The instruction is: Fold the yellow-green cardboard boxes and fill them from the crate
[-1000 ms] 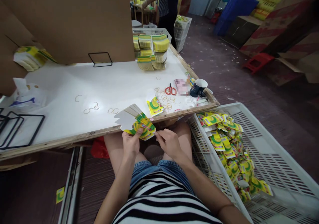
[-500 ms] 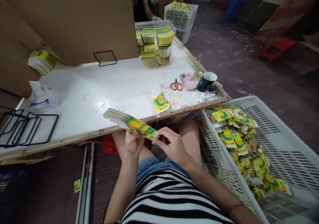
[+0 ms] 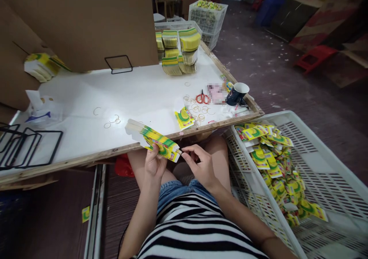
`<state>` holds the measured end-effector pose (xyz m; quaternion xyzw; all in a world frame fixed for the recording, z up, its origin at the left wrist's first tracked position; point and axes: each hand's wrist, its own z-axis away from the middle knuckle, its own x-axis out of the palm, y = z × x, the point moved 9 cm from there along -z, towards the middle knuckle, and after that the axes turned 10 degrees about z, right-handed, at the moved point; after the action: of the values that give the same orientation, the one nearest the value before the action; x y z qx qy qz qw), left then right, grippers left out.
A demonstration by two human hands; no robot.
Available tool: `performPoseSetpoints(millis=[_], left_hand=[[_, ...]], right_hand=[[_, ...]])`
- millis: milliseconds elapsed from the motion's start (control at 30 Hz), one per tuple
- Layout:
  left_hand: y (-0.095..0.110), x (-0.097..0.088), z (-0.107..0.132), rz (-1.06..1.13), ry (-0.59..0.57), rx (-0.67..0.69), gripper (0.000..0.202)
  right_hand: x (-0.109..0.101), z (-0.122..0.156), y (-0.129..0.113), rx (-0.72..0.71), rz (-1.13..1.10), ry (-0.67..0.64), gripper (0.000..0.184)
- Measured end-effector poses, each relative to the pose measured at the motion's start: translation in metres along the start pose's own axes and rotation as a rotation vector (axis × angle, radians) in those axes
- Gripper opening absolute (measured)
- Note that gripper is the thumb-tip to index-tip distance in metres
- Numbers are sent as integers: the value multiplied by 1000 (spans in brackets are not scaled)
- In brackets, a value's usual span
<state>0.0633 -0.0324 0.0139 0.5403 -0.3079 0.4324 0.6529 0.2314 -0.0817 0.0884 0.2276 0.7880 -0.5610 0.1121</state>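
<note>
Fan of 1.0 s ago now closed: left hand clasps compact stack of yellow-green printed paper sachets over lap, at white wood-edged table; right hand pinches beside its near end, contact unclear, so squaring-up looks underway.

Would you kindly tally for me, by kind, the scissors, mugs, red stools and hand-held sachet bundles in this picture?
Scissors: 1
Mug: 1
Red stool: 1
Sachet bundle in the left hand: 1
Total: 4
</note>
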Motion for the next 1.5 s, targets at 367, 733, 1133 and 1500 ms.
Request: performPoseSetpoints(millis=[367, 733, 1133, 1500], left_hand=[[-19, -8, 5, 66, 153, -135, 11], [-5, -7, 5, 254, 208, -161, 24], [-19, 16, 21, -399, -301, -211, 35], [15, 84, 60, -1312, -687, 700, 27]], right_hand=[[-3, -3, -18, -292, 99, 53, 13], [-14, -14, 18, -24, -10, 90, 21], [-29, -42, 44, 116, -77, 116, 23], [-40, -38, 20, 40, -179, -76, 17]])
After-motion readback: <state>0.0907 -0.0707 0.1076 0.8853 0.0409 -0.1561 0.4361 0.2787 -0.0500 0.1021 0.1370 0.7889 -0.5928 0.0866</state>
